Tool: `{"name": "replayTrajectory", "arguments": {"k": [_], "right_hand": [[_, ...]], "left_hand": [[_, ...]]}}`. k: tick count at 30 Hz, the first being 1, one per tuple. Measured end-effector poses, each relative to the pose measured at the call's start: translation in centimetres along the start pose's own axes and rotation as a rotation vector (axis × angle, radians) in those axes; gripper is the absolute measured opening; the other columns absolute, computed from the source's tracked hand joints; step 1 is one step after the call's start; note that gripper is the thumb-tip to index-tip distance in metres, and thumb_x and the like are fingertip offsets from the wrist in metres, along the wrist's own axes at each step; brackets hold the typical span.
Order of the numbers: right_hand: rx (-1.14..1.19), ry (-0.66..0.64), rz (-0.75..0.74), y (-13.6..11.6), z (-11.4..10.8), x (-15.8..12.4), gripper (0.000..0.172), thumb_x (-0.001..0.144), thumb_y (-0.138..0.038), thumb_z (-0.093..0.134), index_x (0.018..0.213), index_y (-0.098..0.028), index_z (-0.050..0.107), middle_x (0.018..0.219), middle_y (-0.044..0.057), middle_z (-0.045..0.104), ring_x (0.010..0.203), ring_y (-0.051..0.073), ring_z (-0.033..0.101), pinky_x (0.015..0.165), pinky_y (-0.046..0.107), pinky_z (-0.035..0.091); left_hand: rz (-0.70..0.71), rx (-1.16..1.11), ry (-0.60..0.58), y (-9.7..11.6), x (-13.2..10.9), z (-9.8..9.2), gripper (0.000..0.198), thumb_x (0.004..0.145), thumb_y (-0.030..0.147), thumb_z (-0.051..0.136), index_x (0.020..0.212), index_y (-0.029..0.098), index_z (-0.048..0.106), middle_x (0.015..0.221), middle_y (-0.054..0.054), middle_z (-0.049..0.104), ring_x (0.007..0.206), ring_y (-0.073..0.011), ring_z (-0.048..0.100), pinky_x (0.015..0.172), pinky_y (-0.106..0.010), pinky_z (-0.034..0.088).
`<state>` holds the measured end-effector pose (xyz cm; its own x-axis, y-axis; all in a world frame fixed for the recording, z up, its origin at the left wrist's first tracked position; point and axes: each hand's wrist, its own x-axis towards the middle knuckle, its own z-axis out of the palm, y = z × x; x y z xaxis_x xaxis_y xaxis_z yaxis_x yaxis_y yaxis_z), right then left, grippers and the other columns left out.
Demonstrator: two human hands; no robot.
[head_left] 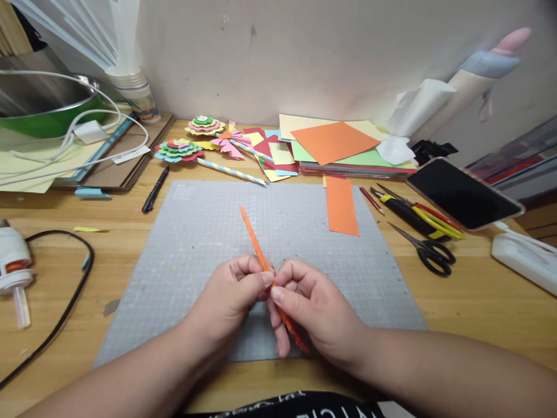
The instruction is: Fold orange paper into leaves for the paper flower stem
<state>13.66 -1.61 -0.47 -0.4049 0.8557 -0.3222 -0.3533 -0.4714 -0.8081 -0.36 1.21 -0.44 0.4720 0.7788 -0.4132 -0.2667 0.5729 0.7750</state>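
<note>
Above the near half of the grey cutting mat [187, 232], both hands pinch a narrow orange paper strip [252, 235]. My left hand [237, 290] grips it near the middle between thumb and forefinger. Just below that, my right hand [315, 305] pinches the same strip, its thumb pressed on top. The strip slants from upper left to lower right; its lower end looks crinkled or fringed past the right thumb. Part of it is hidden by the fingers. A flat orange paper rectangle [342, 206] lies at the mat's upper right.
Scissors [430, 252], a utility knife [404, 215] and a phone [465, 191] lie on the right. Paper flowers [178, 151] and stacked coloured paper [335, 142] line the wall. A black pen [155, 190] and a glue gun [15, 261] with a looping cord are at left.
</note>
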Motion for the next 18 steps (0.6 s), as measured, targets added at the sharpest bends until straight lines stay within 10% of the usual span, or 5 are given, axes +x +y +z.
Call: {"name": "replayTrajectory", "arguments": {"k": [18], "right_hand": [[0.254,-0.137,0.073,-0.34,-0.13,-0.70,0.019,0.085,-0.034,0.056,0.081,-0.020,0.044,0.051,-0.007,0.061,0.029,0.007,0.051,0.031,0.015,0.043]], "left_hand": [[0.203,0.335,-0.097,0.77,-0.86,-0.50,0.032,0.083,0.044,0.055,0.064,0.018,0.056,0.059,0.002,0.046,0.058,-0.0119,0.039,0.058,-0.026,0.034]]}}
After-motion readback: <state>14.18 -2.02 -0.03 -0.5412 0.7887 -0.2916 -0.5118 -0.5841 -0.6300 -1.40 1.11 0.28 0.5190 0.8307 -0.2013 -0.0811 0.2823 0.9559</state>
